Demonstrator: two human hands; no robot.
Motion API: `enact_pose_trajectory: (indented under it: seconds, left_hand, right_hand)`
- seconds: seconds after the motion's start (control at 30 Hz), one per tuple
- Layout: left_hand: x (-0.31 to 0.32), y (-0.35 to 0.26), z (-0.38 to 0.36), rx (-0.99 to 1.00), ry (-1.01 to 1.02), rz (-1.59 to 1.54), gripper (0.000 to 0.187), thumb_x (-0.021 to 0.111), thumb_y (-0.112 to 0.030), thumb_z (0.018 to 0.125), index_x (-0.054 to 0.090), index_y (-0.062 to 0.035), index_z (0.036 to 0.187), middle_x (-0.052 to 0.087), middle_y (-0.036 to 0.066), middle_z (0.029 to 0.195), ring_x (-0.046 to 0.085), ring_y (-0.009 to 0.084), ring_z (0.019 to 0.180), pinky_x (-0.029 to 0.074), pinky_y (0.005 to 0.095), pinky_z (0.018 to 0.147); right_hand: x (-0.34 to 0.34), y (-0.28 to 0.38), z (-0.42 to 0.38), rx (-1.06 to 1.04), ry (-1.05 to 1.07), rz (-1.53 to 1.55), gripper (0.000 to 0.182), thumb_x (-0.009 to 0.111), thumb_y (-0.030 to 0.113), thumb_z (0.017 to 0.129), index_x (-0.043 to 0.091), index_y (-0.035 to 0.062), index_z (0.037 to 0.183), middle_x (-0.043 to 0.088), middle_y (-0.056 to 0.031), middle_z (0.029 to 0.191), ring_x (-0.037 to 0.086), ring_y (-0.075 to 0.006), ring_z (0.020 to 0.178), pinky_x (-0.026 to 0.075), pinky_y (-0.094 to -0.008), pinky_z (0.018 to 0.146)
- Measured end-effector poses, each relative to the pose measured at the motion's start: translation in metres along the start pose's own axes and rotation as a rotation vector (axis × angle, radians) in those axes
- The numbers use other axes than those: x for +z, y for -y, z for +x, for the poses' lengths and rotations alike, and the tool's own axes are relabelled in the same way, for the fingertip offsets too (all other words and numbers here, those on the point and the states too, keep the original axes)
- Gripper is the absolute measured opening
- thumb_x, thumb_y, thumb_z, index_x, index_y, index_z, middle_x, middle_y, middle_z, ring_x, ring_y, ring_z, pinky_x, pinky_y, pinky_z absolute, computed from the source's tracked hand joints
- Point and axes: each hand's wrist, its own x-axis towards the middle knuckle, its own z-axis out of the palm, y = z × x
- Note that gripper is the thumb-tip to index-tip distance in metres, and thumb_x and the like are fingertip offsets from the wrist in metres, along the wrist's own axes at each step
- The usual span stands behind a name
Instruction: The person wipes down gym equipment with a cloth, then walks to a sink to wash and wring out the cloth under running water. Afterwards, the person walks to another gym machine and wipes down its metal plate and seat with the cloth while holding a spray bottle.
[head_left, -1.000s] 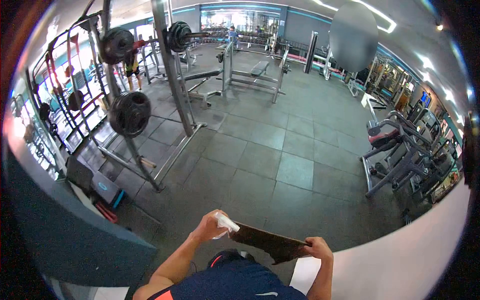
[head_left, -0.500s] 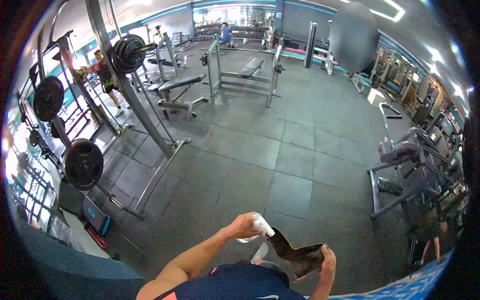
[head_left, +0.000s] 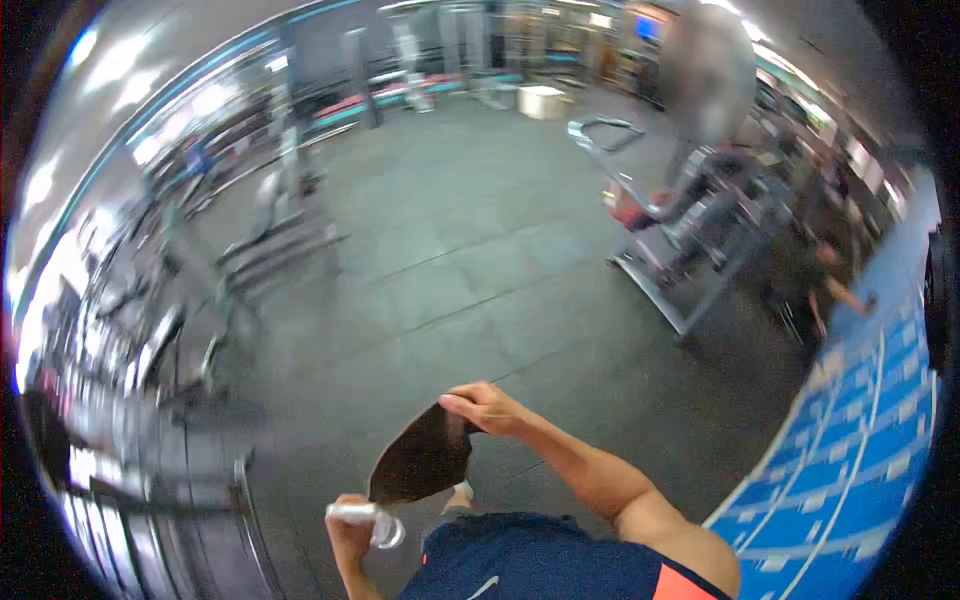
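Note:
A wide dark lifting belt (head_left: 425, 460) stretches between my two hands in front of my navy shirt. My right hand (head_left: 485, 407) pinches its upper end between thumb and fingers. Lower down on the left, my left hand (head_left: 350, 530) is closed around the other end. A white strap-like piece (head_left: 352, 513) and a pale, shiny ring-shaped part (head_left: 388, 530) show at that hand, blurred by motion. Below the belt, part of a light shoe (head_left: 462, 492) appears on the floor.
Weight benches and racks (head_left: 280, 230) blur along the left. A machine with a metal frame (head_left: 690, 230) stands right of centre, a person (head_left: 820, 290) beyond it. Blue patterned matting (head_left: 850, 460) runs along the right. A white box (head_left: 543, 102) sits at the back.
The view has swung right, bringing the machine and blue matting closer to centre. My left hand has dropped lower and my right hand has risen, tilting the belt the other way.

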Motion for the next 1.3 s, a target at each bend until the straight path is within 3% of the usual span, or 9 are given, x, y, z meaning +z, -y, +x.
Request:
enact_pose_trajectory:
  seconds: [0.1,0.23,0.43,0.6,0.73,0.93,1.07,1.27,1.3]
  left_hand:
    - [0.01,0.009,0.128,-0.15,0.019,-0.096,0.018,0.081,-0.009,0.07,0.069,-0.0037,0.082,0.07,0.01,0.084,0.068,0.0207,0.08,0.054,0.0329,0.071]
    - [0.067,-0.02,0.317,0.138,0.311,0.305,0.019,0.081,-0.014,0.071,0.069,-0.0015,0.079,0.071,0.011,0.083,0.069,0.0185,0.077,0.053,0.0323,0.068]
    - [0.187,-0.075,0.534,0.593,0.692,0.207,0.015,0.083,-0.008,0.069,0.071,-0.0028,0.077,0.07,0.01,0.082,0.069,0.0203,0.073,0.054,0.0329,0.065]
    - [0.286,-0.076,0.688,0.395,0.736,0.098,0.016,0.078,-0.003,0.067,0.071,-0.0023,0.081,0.069,0.008,0.077,0.067,0.0188,0.07,0.052,0.03,0.063]
    - [0.314,-0.079,0.812,0.427,0.627,0.126,0.019,0.079,-0.001,0.066,0.071,-0.0044,0.083,0.069,0.008,0.083,0.067,0.0186,0.078,0.053,0.0313,0.068]
    - [0.289,-0.057,0.936,0.106,0.271,0.074,0.02,0.076,0.008,0.058,0.069,-0.0033,0.074,0.07,0.006,0.079,0.067,0.0164,0.072,0.053,0.0305,0.066]
    - [0.293,-0.008,1.007,-0.05,0.135,0.09,0.017,0.073,-0.001,0.061,0.066,-0.0042,0.077,0.067,0.005,0.072,0.064,0.0147,0.07,0.05,0.0318,0.065]
    - [0.366,0.031,1.209,-0.069,0.178,0.016,0.018,0.069,-0.005,0.067,0.07,-0.0052,0.086,0.071,0.006,0.079,0.066,0.017,0.075,0.052,0.032,0.071]
    - [0.383,0.014,1.252,0.043,0.193,-0.026,0.014,0.072,-0.003,0.063,0.066,-0.0055,0.075,0.066,0.005,0.07,0.061,0.0135,0.068,0.049,0.0315,0.063]
  right_hand:
    - [-0.059,-0.001,0.055,0.067,-0.145,0.009,0.044,0.055,0.042,0.099,0.059,0.0029,0.078,0.045,0.0014,0.064,0.046,-0.0089,0.064,0.042,-0.031,0.058]
    - [-0.152,-0.027,0.094,0.041,-0.386,-0.246,0.045,0.055,0.042,0.098,0.058,0.0015,0.079,0.047,-0.0031,0.064,0.044,-0.0121,0.064,0.04,-0.0331,0.059]
    - [-0.245,-0.037,0.139,0.229,-0.769,-0.208,0.042,0.058,0.038,0.097,0.06,-0.0007,0.079,0.048,-0.0042,0.064,0.045,-0.012,0.065,0.041,-0.0337,0.061]
    - [-0.359,-0.06,0.266,0.201,-0.97,-0.174,0.039,0.059,0.035,0.096,0.06,-0.0013,0.081,0.05,-0.0035,0.066,0.045,-0.0107,0.066,0.04,-0.0324,0.061]
    - [-0.474,-0.078,0.433,0.111,-0.895,-0.063,0.038,0.059,0.032,0.096,0.056,-0.0003,0.077,0.047,0.0005,0.066,0.042,-0.0094,0.066,0.038,-0.0311,0.06]
    - [-0.568,-0.021,0.662,-0.049,-0.457,-0.204,0.043,0.062,0.03,0.094,0.046,0.0003,0.068,0.042,0.0045,0.062,0.037,-0.008,0.062,0.033,-0.0305,0.053]
    - [-0.61,-0.033,0.789,-0.144,-0.178,-0.476,0.044,0.064,0.03,0.092,0.047,-0.0021,0.068,0.039,-0.0085,0.055,0.034,-0.0116,0.055,0.033,-0.0343,0.049]
    - [-0.724,-0.069,0.944,-0.039,-0.245,-0.67,0.043,0.064,0.029,0.091,0.048,-0.0029,0.067,0.041,-0.0108,0.055,0.036,-0.0117,0.055,0.033,-0.0352,0.049]
    - [-0.747,-0.058,0.968,-0.015,-0.291,-0.643,0.043,0.064,0.028,0.091,0.047,-0.0027,0.067,0.041,-0.0091,0.054,0.036,-0.0113,0.056,0.033,-0.0348,0.049]
